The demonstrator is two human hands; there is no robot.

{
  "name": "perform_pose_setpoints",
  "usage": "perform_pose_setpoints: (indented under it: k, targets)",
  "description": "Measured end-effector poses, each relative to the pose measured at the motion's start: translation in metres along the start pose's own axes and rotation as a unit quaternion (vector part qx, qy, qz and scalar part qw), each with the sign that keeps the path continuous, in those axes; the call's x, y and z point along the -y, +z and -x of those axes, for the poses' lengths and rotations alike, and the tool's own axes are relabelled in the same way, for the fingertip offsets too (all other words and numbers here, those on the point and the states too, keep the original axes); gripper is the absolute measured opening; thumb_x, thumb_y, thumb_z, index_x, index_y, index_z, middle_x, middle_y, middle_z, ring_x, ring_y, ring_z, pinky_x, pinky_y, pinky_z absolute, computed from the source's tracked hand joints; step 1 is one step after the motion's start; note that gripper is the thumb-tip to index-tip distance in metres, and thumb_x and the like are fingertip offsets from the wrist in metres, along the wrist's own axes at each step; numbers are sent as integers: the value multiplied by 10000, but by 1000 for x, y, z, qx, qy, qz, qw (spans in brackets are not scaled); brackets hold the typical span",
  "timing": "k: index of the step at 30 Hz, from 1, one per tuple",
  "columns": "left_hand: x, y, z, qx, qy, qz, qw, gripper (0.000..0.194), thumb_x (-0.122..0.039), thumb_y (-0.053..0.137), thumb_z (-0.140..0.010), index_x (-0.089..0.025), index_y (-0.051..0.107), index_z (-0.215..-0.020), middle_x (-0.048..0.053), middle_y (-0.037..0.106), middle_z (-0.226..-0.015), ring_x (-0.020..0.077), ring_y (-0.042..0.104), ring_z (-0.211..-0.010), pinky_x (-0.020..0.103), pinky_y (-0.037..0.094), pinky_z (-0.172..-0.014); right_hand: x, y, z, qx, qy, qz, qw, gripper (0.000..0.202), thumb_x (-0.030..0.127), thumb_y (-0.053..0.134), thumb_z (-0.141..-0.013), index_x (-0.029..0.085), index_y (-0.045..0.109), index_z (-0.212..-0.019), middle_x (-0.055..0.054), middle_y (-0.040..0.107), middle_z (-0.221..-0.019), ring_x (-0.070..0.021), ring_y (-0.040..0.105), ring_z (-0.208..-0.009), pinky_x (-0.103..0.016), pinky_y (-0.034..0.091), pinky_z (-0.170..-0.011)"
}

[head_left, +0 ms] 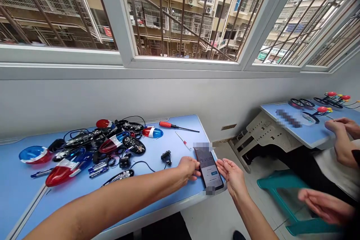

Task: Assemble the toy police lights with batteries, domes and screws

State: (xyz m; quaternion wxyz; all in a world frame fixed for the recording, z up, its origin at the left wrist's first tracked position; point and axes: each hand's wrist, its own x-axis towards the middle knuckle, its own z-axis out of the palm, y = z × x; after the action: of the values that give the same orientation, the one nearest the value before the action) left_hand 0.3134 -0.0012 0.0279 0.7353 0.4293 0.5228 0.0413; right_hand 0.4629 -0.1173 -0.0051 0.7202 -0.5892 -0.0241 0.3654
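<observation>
A smartphone [208,170] with a timer on its lit screen is at the right front corner of the blue table. My left hand [189,168] grips its left edge, fingers bent. On the opposite edge, the fingertips of my right hand [232,175] are pressed together against the phone. Whether it rests flat or is slightly raised, I cannot tell. Beyond the phone lies a thin white stick-like piece [183,141] with a red part. A small black clamp-like part [166,157] sits left of my left hand.
Red-and-blue light shells [67,167], black parts and batteries [98,168] are heaped on the left of the table [174,191]. A red-handled screwdriver [179,126] lies near the back. At right, another person's hands [341,131] are over a second table [270,112], near a green stool [284,183].
</observation>
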Motion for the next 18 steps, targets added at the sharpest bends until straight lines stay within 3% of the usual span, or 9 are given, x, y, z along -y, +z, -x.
perform_pose_setpoints:
  k: [6,10,14,18]
  targets:
    - [-6,-2,7,-10,14,1,1000,76,-150,568,-924,-140,542,-853,83,702,-825,131,662,-608,198,466,-485,3,5,0,4,4,-3,1000,359,270,859,-590,182,608,-830,-81,760,-806,-228,744,-819,-329,612,-765]
    - [-18,-13,7,-25,26,22,999,130,-158,631,-895,-145,539,-803,38,668,-717,116,618,-549,220,482,-520,5,16,-2,37,-3,10,999,349,294,868,-568,211,609,-788,-63,753,-815,-249,737,-867,-337,609,-782]
    - [-37,-36,10,-33,49,42,997,160,-173,675,-868,-141,548,-776,32,657,-667,118,610,-535,229,489,-533,32,56,-25,140,-1,57,988,250,269,827,-619,220,617,-747,-20,732,-779,-230,723,-876,-344,594,-797]
    - [-58,-56,22,-10,84,45,995,181,-215,740,-812,-129,586,-771,45,674,-703,141,641,-578,249,510,-554,96,115,-58,271,-5,133,953,232,145,816,-595,152,650,-756,-17,720,-766,-204,698,-789,-330,577,-730]
